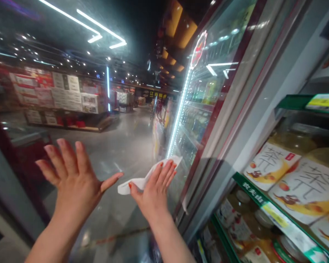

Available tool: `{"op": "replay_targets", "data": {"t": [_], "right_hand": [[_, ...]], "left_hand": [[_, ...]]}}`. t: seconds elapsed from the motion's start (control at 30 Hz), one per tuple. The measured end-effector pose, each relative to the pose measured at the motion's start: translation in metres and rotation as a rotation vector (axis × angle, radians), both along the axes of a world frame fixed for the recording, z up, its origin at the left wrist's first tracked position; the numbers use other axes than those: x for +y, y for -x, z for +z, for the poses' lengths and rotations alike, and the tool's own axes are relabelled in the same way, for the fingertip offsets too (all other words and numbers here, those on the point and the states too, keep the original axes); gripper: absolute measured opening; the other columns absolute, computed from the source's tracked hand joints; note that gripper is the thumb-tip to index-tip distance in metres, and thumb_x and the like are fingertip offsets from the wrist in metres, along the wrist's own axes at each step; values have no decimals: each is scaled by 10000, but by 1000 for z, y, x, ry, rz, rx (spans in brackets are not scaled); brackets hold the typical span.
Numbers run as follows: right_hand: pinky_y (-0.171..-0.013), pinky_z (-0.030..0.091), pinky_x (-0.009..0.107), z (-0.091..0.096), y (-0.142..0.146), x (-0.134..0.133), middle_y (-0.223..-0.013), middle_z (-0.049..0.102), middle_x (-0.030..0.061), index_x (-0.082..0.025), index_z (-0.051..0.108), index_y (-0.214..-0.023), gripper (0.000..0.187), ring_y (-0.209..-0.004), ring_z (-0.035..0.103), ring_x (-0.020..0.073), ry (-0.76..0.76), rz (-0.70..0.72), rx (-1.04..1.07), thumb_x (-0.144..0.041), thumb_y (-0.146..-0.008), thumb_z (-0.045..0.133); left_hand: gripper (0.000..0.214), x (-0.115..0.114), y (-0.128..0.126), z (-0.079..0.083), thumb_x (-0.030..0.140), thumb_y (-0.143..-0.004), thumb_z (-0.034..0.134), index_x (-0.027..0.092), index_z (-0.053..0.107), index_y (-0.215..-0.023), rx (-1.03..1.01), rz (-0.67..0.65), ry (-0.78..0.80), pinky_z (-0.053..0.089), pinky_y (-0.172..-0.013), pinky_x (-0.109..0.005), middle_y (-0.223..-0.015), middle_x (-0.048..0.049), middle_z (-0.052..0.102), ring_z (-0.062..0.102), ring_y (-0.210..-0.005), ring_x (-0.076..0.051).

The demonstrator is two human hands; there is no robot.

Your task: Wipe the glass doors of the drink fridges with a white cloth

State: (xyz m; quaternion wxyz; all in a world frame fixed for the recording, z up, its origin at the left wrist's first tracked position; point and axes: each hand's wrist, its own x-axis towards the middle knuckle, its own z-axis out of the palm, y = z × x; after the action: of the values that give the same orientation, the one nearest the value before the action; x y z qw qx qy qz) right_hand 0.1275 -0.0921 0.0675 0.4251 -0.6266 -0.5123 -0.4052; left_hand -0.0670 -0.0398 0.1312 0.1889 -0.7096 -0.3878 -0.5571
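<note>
My left hand [71,175] is raised with fingers spread, palm flat against or close to the open glass door [104,120] of a fridge; it holds nothing. My right hand [155,190] presses a white cloth [148,175] against the same glass, fingers stretched flat over it and thumb under its lower edge. The cloth sticks out left and above the fingers. Through and in the glass I see the shop floor and lit shelves.
The door's dark red frame [216,106] runs diagonally right of my hands. On the right, open fridge shelves with green edges [265,208] hold bottled tea drinks [304,190]. Stacked cartons [63,93] stand far left across the aisle.
</note>
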Motion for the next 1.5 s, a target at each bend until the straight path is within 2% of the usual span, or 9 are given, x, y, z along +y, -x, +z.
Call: {"op": "replay_targets", "data": {"t": [0.17, 0.4, 0.63, 0.87, 0.97, 1.1, 1.2, 1.37, 1.5], "right_hand": [[-1300, 274, 774, 67, -71, -13, -1823, 40, 352, -33, -12, -1758, 1109, -1716, 43, 498, -72, -32, 74, -714, -1045, 496], [-1144, 419, 837, -45, -4, -5, -1779, -78, 437, 76, -63, -1719, 1115, -1691, -50, 559, 12, -68, 53, -657, -1061, 460], [-1214, 294, 865, 63, -56, -6, -1783, 147, 408, -20, 51, -1759, 1117, -1668, 154, 588, -32, -15, 0, -727, -1029, 516], [-1150, 448, 792, -13, 8, 4, -1691, 303, 476, 42, 16, -1742, 1115, -1579, 386, 582, 3, 14, -38, -643, -1045, 553], [-1277, 320, 764, 21, 38, 18, -1770, 290, 357, -89, 157, -1769, 1066, -1659, 278, 517, 94, 138, -241, -648, -1006, 649], [-1252, 213, 880, 85, -26, 9, -1788, 123, 409, -41, 5, -1765, 1151, -1675, 138, 589, -15, -57, -72, -702, -1018, 579], [-1198, 285, 916, 56, -60, -6, -1795, 17, 406, -60, -168, -1745, 1026, -1681, 93, 591, -70, -162, 49, -591, -1099, 427], [-1121, 403, 906, -35, 21, 9, -1777, 66, 430, -6, -56, -1753, 1217, -1659, 167, 621, 36, -7, -65, -610, -990, 675], [-1234, 239, 878, 39, 86, 35, -1791, 262, 332, -108, 195, -1771, 1117, -1658, 242, 554, 93, 158, -300, -623, -946, 746]], "left_hand": [[1432, 4, 7, -3, 899, -791, 716, 259, -114, -1768, 68, 47, -30, -156, -1302, -794, -1853, -134, -218, -176, -1681, -551], [1312, 0, 2, 0, 885, -891, 593, 206, -108, -1768, 82, 62, -55, -146, -1308, -777, -1855, -163, -197, -178, -1696, -511], [901, 6, 34, -10, 657, -1075, 454, 286, 52, -1789, 90, -79, -50, -52, -1393, -621, -1883, -107, -50, -102, -1744, -325], [1281, 26, 63, -57, 828, -905, 619, 172, -54, -1777, 48, 94, -85, -66, -1388, -605, -1860, -225, -75, -131, -1738, -352], [1142, 25, 67, -57, 807, -994, 469, 173, -76, -1773, 68, 32, -37, -110, -1379, -591, -1861, -199, -127, -185, -1729, -334], [937, 25, 71, -53, 714, -1082, 293, 201, -73, -1775, 67, -66, 45, -114, -1370, -615, -1864, -180, -133, -187, -1725, -348], [1013, 28, 69, -56, 780, -1045, 332, 206, -76, -1773, 67, -87, 39, -106, -1355, -664, -1856, -214, -118, -180, -1720, -386], [1079, 31, 62, -58, 812, -1017, 371, 163, -38, -1775, 47, -76, -19, -93, -1368, -621, -1846, -258, -67, -153, -1730, -350], [1024, 32, 64, -61, 798, -1038, 295, 174, -45, -1775, 25, -100, -22, -47, -1376, -634, -1849, -261, -23, -106, -1738, -340]]}}
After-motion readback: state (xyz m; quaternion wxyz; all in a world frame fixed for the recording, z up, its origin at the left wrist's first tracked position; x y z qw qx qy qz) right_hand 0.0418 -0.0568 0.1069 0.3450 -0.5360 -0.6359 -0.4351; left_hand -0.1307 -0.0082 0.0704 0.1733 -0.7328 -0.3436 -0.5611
